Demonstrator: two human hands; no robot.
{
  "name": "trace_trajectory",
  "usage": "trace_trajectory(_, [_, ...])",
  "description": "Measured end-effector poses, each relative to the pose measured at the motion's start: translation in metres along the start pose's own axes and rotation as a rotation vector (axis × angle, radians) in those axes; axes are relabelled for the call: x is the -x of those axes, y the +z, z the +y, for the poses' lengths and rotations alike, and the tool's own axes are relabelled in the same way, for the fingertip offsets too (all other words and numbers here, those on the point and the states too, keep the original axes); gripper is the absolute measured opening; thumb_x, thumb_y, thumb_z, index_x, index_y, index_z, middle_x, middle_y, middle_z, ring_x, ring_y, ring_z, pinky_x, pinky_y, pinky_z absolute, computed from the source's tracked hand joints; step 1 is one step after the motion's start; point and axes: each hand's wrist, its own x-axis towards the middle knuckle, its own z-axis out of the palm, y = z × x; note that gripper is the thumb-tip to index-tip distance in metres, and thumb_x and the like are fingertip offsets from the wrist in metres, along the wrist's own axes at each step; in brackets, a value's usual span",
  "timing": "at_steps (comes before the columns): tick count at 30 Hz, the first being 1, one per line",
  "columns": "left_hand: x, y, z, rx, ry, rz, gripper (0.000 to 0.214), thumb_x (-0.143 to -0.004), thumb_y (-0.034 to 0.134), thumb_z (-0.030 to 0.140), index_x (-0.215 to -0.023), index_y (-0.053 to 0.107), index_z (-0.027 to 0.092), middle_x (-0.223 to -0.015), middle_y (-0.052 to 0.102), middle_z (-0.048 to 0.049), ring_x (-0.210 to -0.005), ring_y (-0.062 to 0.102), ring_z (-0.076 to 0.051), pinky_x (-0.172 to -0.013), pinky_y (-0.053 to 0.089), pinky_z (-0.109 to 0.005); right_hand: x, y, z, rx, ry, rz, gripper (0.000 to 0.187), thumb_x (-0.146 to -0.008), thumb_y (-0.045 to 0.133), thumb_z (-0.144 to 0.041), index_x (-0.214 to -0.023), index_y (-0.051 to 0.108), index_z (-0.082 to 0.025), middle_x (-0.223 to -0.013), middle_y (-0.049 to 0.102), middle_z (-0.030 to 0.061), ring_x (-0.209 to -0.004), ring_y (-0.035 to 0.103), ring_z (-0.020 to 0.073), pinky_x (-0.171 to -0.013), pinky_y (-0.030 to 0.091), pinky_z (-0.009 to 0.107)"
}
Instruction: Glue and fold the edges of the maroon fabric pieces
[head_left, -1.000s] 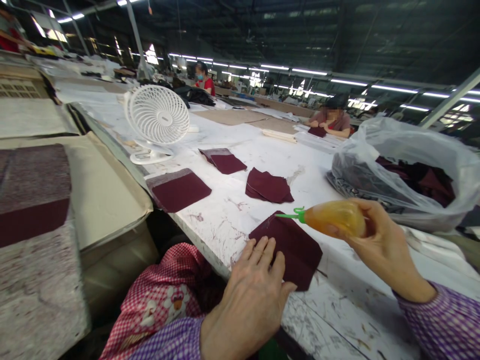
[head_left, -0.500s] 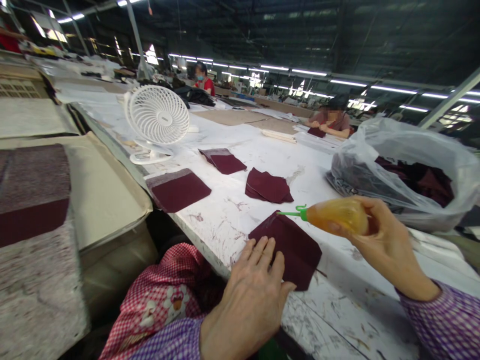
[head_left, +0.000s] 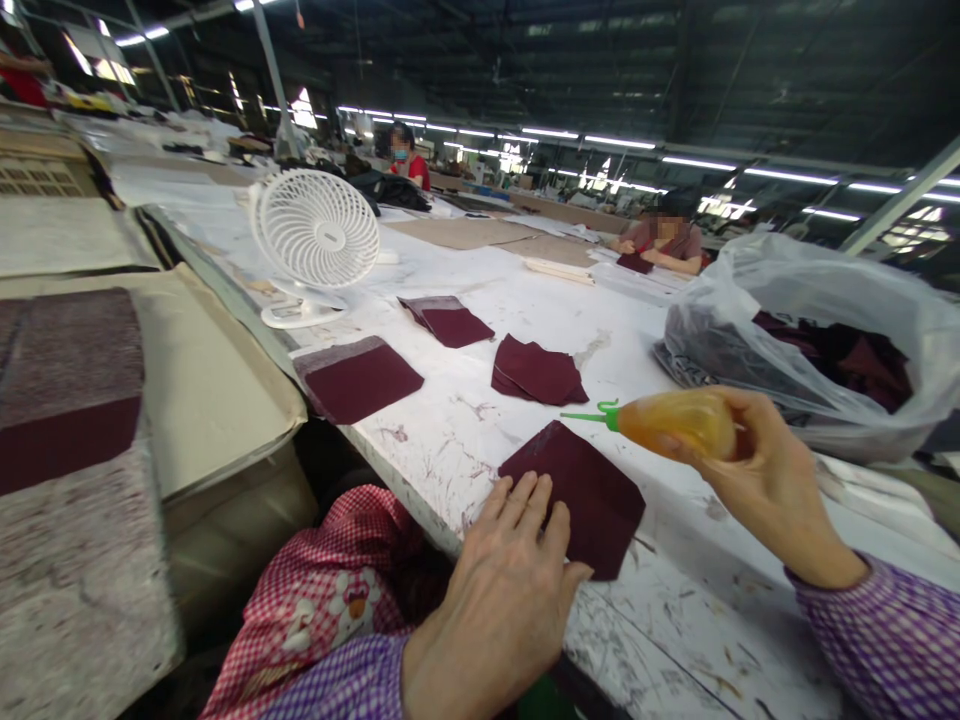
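Observation:
My left hand [head_left: 510, 590] lies with fingers spread on a maroon fabric piece [head_left: 592, 490], pressing it against the white tabletop [head_left: 450, 430] near its edge. A shiny wet-looking streak shows along that piece's upper left side. In my right hand [head_left: 765, 480] is a squeeze bottle [head_left: 675, 425] of amber liquid with a green nozzle, held almost level. Its tip hangs a little above the far corner of the fabric, apart from it. Beyond lie a stack of maroon pieces [head_left: 536, 370] and two more maroon pieces with greyish borders [head_left: 364, 380].
A white fan [head_left: 319, 235] stands at the back left. On the right sits a clear plastic bag [head_left: 810, 300] holding dark maroon cloth. Further left is a padded board [head_left: 217, 370] beside more maroon fabric [head_left: 71, 370]. A co-worker [head_left: 664, 240] handles maroon cloth across the table.
The bottle's nozzle has lifted off the fabric's far corner and shifted slightly up and right with my right hand. My left hand stays in place on the fabric.

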Motion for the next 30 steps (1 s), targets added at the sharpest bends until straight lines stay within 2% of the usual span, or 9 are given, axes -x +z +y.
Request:
trace_trajectory(4, [0.000,-0.001,0.000,0.014,-0.002,-0.008,0.042,-0.091,0.041,0.040,-0.119,0.055,0.012,-0.132,0.051,-0.0151,-0.124,0.044,-0.026,-0.105,0.035,-0.044,0.001,-0.004,-0.005,-0.060,0.025,-0.139,0.057,-0.059,0.067,-0.061,-0.098,0.055,-0.022,-0.079,0.060,0.0014,-0.062,0.057,0.0189,-0.055,0.050,0.033])
trace_trajectory(8, [-0.001,-0.002,0.000,0.034,-0.015,-0.024,0.042,-0.091,0.041,0.040,-0.119,0.055,0.012,-0.132,0.051,-0.0133,-0.125,0.044,-0.025,-0.106,0.034,-0.044,-0.001,-0.009,-0.004,0.016,0.027,-0.032,0.060,-0.057,0.068,-0.062,-0.101,0.055,-0.023,-0.083,0.061,0.0026,-0.067,0.058,0.0205,-0.058,0.050,0.034])
trace_trajectory(11, [0.000,-0.004,0.001,0.046,-0.025,-0.023,0.039,-0.091,0.041,0.038,-0.118,0.055,0.013,-0.133,0.050,-0.0098,-0.124,0.043,-0.026,-0.106,0.035,-0.043,-0.001,-0.012,-0.003,-0.075,0.038,-0.132,0.056,-0.060,0.068,-0.058,-0.101,0.054,-0.024,-0.082,0.061,0.0016,-0.067,0.058,0.0193,-0.057,0.050,0.031])
trace_trajectory(13, [0.000,-0.005,0.001,0.045,-0.021,-0.017,0.038,-0.091,0.042,0.035,-0.119,0.055,0.013,-0.132,0.051,-0.0074,-0.122,0.044,-0.027,-0.104,0.037,-0.043,-0.001,-0.012,-0.003,-0.027,0.026,-0.180,0.055,-0.059,0.068,-0.060,-0.098,0.055,-0.023,-0.078,0.061,0.0011,-0.065,0.058,0.0195,-0.057,0.050,0.032])
trace_trajectory(17, [-0.001,-0.007,0.001,0.043,-0.008,-0.027,0.037,-0.091,0.043,0.033,-0.118,0.055,0.012,-0.124,0.056,-0.0062,-0.115,0.047,-0.027,-0.102,0.039,-0.043,-0.002,-0.012,-0.002,0.037,0.034,-0.049,0.062,-0.056,0.068,-0.063,-0.102,0.054,-0.024,-0.084,0.062,0.0025,-0.067,0.059,0.0212,-0.057,0.050,0.034])
trace_trajectory(21, [-0.004,-0.008,0.002,0.031,-0.001,-0.030,0.036,-0.090,0.046,0.034,-0.116,0.057,0.012,-0.120,0.058,-0.0075,-0.111,0.050,-0.027,-0.102,0.038,-0.044,-0.002,-0.011,-0.002,0.026,0.009,-0.132,0.059,-0.059,0.065,-0.065,-0.099,0.055,-0.023,-0.081,0.062,0.0022,-0.068,0.059,0.0217,-0.060,0.050,0.035])
trace_trajectory(25, [-0.005,-0.008,0.003,0.010,0.010,0.004,0.035,-0.089,0.049,0.036,-0.111,0.060,0.011,-0.114,0.062,-0.0087,-0.108,0.053,-0.026,-0.104,0.037,-0.045,-0.001,-0.011,-0.004,0.063,0.005,-0.042,0.062,-0.058,0.065,-0.066,-0.102,0.054,-0.023,-0.085,0.062,0.0030,-0.068,0.059,0.0222,-0.058,0.050,0.035])
trace_trajectory(28, [-0.003,-0.008,0.004,-0.016,0.013,0.050,0.037,-0.089,0.048,0.040,-0.107,0.062,0.010,-0.112,0.063,-0.0098,-0.108,0.055,-0.026,-0.103,0.039,-0.043,-0.001,-0.010,-0.005,-0.019,0.017,-0.145,0.057,-0.061,0.066,-0.062,-0.101,0.054,-0.023,-0.082,0.062,0.0021,-0.068,0.059,0.0211,-0.057,0.050,0.033])
trace_trajectory(30, [-0.001,-0.007,0.005,-0.034,0.013,0.085,0.039,-0.090,0.045,0.042,-0.105,0.063,0.010,-0.113,0.063,-0.0104,-0.110,0.055,-0.026,-0.101,0.041,-0.042,-0.001,-0.010,-0.006,0.026,0.002,-0.154,0.057,-0.060,0.067,-0.062,-0.099,0.054,-0.023,-0.079,0.061,0.0018,-0.067,0.059,0.0214,-0.058,0.050,0.035])
